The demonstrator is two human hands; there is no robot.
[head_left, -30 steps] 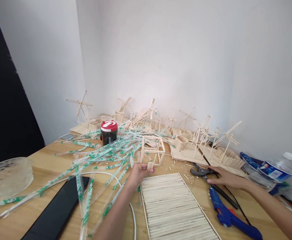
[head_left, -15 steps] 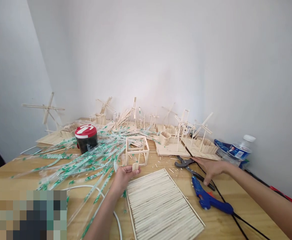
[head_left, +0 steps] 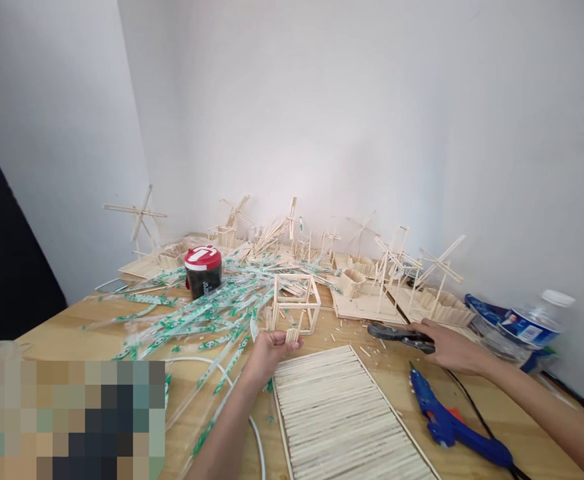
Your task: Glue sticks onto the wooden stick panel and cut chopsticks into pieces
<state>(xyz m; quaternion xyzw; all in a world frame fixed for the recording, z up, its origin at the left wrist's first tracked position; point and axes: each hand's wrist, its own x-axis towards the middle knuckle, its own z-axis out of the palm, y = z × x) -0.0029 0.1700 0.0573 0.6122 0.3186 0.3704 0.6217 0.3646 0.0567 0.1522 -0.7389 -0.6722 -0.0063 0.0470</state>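
Note:
Between the fingers of my left hand [head_left: 269, 353] is a small bundle of short wooden sticks [head_left: 293, 335], held upright. Just behind it stands an open box frame [head_left: 297, 305] made of sticks. My right hand [head_left: 455, 348] is closed around the handles of dark pliers [head_left: 401, 335], whose jaws point left. A flat panel of sticks laid side by side [head_left: 345, 413] lies in front, between my hands. Below my right hand, a blue glue gun [head_left: 452, 420] rests on the table with its nozzle pointing away from me.
Stick windmill models on bases [head_left: 367, 299] line the back along the wall. Green-printed clear wrappers [head_left: 207, 320] cover the left side, around a black cup with a red lid [head_left: 203, 272]. A plastic bottle [head_left: 535, 323] lies at the right. Stick scraps litter the middle.
My right hand has closed on the pliers and raised them off the table. The view has turned left, so everything appears further right. My left hand still holds the sticks.

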